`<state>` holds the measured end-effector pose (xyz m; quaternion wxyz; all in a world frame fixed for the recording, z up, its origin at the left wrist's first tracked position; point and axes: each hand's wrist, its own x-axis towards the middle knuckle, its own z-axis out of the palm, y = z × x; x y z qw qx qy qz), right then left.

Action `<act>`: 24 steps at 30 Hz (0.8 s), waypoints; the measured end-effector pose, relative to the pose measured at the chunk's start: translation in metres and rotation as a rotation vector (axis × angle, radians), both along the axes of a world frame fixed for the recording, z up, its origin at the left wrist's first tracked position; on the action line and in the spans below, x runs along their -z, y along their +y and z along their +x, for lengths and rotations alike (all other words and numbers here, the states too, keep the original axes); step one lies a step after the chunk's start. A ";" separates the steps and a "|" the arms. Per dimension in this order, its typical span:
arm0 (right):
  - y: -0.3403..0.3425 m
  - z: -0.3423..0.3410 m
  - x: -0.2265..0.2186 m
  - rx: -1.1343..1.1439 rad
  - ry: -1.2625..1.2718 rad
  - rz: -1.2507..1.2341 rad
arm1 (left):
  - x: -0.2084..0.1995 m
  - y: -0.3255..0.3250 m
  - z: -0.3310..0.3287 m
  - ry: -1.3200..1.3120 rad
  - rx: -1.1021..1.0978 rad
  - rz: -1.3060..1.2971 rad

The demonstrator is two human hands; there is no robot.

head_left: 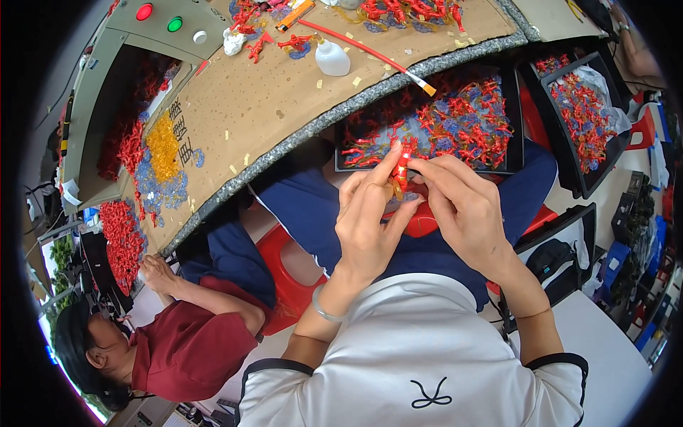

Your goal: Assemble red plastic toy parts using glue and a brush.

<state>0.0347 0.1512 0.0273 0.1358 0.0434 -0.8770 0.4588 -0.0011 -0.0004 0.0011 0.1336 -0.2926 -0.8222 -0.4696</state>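
Note:
A small red toy figure [403,171] is held upright between my two hands, above my lap. My left hand [368,217] pinches it from the left, with the index finger stretched along its side. Thumb and fingertips of my right hand [461,201] close on it from the right. Low on the figure, a yellowish and bluish clear part shows between the thumbs, partly hidden by fingers. Just beyond my hands, a black tray [518,135] holds many similar red figures with clear blue and yellow parts.
A brown-covered workbench [277,107] carries a white squeeze bottle [332,58], a red-handled brush [384,60] and more figures. Left stands a grey machine [107,43] beside piled red, yellow and blue parts. A co-worker [192,334] sits at left. Another filled black tray [583,186] is at right.

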 end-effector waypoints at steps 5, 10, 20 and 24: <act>-0.006 -0.001 0.003 0.078 0.111 0.158 | -0.002 0.004 0.003 0.010 -0.025 -0.029; -0.005 0.000 0.009 0.128 0.158 0.156 | -0.003 0.005 0.004 0.003 -0.004 -0.033; 0.003 0.003 -0.003 0.017 0.009 -0.049 | -0.006 0.002 0.005 -0.028 0.012 0.008; 0.003 0.004 -0.001 0.033 0.057 0.060 | -0.007 0.004 0.006 -0.026 0.009 0.005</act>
